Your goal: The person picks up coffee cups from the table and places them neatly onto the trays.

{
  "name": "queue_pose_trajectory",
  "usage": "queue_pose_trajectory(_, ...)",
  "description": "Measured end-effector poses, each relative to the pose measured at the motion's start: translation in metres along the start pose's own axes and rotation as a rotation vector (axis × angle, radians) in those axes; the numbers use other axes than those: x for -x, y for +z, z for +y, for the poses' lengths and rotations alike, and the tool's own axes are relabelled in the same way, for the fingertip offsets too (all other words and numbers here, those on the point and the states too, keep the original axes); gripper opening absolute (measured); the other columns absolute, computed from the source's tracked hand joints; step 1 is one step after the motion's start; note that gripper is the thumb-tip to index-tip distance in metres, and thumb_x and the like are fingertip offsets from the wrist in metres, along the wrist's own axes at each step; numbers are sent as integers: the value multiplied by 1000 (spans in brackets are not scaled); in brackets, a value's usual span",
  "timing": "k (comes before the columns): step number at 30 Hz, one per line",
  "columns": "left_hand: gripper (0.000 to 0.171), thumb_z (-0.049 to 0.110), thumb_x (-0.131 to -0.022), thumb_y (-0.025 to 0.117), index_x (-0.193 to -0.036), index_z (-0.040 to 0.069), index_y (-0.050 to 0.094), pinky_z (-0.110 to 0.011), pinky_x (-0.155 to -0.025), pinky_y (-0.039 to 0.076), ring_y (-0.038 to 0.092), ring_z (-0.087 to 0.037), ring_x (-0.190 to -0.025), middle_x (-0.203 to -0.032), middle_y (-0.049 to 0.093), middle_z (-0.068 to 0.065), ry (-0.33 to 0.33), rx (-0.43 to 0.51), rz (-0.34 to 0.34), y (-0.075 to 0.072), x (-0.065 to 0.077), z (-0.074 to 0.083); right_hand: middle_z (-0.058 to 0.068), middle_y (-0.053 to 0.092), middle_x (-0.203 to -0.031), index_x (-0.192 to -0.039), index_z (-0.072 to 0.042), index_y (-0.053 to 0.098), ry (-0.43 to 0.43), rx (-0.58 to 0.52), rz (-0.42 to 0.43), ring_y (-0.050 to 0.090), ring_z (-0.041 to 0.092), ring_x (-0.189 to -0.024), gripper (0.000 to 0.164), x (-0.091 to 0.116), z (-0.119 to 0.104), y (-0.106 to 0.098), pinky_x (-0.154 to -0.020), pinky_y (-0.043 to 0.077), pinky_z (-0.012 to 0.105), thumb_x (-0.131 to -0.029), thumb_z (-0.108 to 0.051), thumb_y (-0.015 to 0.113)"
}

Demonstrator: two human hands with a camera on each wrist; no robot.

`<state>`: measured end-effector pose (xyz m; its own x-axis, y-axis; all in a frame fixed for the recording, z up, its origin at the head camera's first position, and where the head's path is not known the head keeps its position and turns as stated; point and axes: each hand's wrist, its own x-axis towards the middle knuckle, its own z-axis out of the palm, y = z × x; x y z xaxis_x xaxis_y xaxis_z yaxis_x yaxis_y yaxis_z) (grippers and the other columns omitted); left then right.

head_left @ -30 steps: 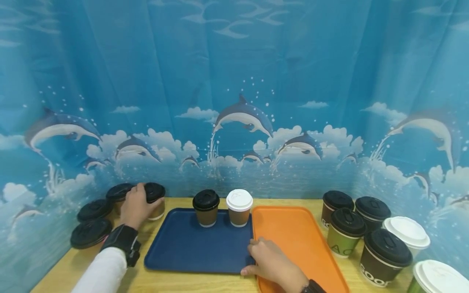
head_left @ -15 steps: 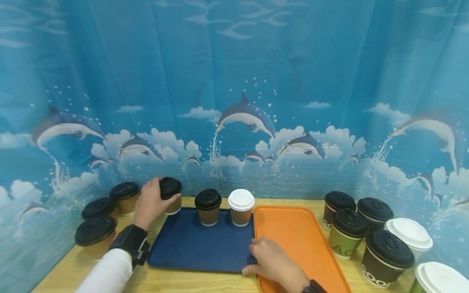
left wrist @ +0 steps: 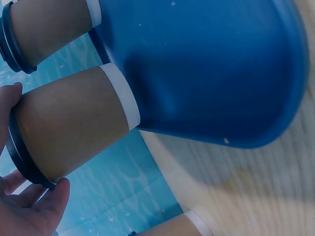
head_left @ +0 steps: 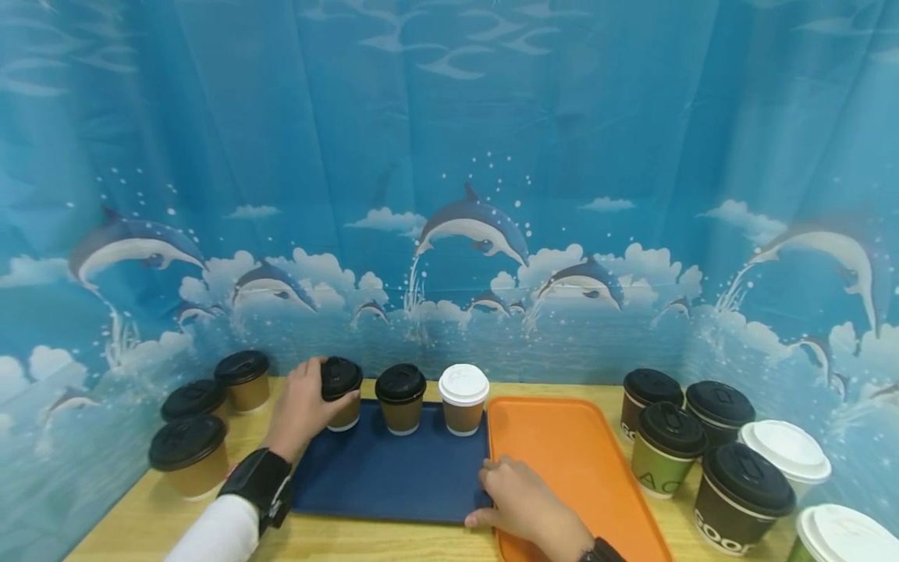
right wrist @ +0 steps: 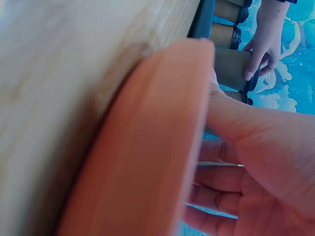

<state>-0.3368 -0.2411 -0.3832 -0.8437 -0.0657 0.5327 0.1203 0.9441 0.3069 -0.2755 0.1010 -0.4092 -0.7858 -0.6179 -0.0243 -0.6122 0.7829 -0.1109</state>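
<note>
With thumb and fingers around its black lid, my left hand [head_left: 302,410] grips a brown paper coffee cup [head_left: 344,414]. The cup is upright at the back left corner of the blue tray [head_left: 393,480]; whether its base touches the tray is unclear. In the left wrist view the brown cup [left wrist: 74,118] has a white band at its base. Two more brown cups stand along the tray's back, one black-lidded [head_left: 400,398] and one white-lidded [head_left: 463,398]. My right hand [head_left: 520,499] rests where the blue and orange trays meet, fingers loosely bent, thumb at the blue tray's front corner.
The orange tray [head_left: 555,437] lies right of the blue one. Several cups with black or white lids, such as a green cup [head_left: 663,460], crowd the right side. Three black-lidded brown cups, one nearest being a cup [head_left: 193,464], stand left. A dolphin-print curtain [head_left: 449,156] hangs behind.
My left hand has carried the black-lidded brown cup rightward, from the left group to the blue tray's back left corner, and lowered it lately. The right hand has stayed in place.
</note>
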Motion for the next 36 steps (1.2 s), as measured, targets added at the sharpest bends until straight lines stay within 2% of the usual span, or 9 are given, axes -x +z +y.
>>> queue_pose_trajectory(10, 84, 51, -72, 73, -128, -3, 42, -56, -83, 44, 47, -45, -106, -118, 48, -28, -1, 6, -12, 5, 4, -4, 10, 65, -111, -100, -11, 69, 9, -2, -3, 61, 21, -87, 57, 0, 0, 0, -71, 52, 34, -71, -60, 64)
queue_pose_trajectory(20, 84, 50, -73, 73, -129, -3, 41, -56, -84, 44, 45, -44, -108, -120, 46, -27, -20, 23, -20, 9, 5, -5, 6, 66, -102, -92, -14, 69, 1, -5, 14, 56, 14, -73, 51, 1, 2, 3, -62, 49, 29, -71, -60, 65)
queue_pose_trajectory(23, 84, 50, -73, 73, -130, -2, 40, -56, -84, 44, 45, -44, -109, -120, 46, -27, -26, 29, -19, 9, 5, -4, 6, 66, -102, -92, -13, 69, -3, -2, 14, 57, 14, -74, 51, 1, 2, 4, -62, 49, 30, -71, -60, 64)
queue_pose_trajectory(30, 84, 51, -73, 72, -130, -3, 40, -56, -84, 44, 45, -43, -108, -116, 47, -27, -27, 22, -27, 7, 2, -2, 12, 65, -112, -96, -12, 70, -2, -22, 12, 62, 23, -88, 53, 1, 1, 2, -70, 52, 33, -72, -59, 64)
queue_pose_trajectory(36, 84, 52, -73, 72, -129, -4, 41, -57, -86, 43, 44, -45, -110, -119, 46, -29, -26, 17, -18, 8, 0, -1, 12, 65, -113, -94, -13, 69, 3, -29, 12, 61, 22, -87, 52, 1, 0, 1, -69, 52, 32, -71, -59, 65)
